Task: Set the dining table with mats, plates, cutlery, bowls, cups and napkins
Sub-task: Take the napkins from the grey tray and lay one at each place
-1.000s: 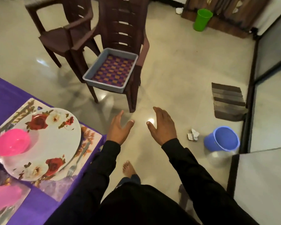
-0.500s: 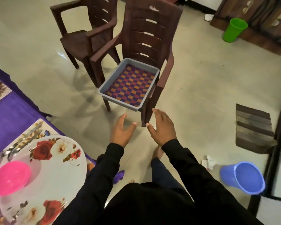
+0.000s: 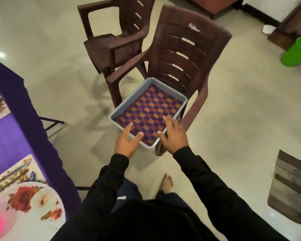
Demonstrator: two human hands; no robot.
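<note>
1. Checked mat (image 3: 149,113) lies flat inside a grey tray (image 3: 184,101) on the seat of the nearer brown chair (image 3: 182,54), at 12 o'clock from the person.
2. Change vs a second ago: then, both hands hung over bare floor, well short of the chair. Now they sit at the tray's near edge; the person has walked over.
3. Left hand (image 3: 127,142): fingers spread and loose, holding nothing, thumb over the near rim.
4. Right hand (image 3: 174,134): spread, fingertips over the mat; contact cannot be told.
5. Table (image 3: 14,136) at 9 o'clock already carries a floral plate (image 3: 30,207) on a placemat (image 3: 12,173).
6. Read: likely fetching this mat, or the whole tray, for another setting.
</note>
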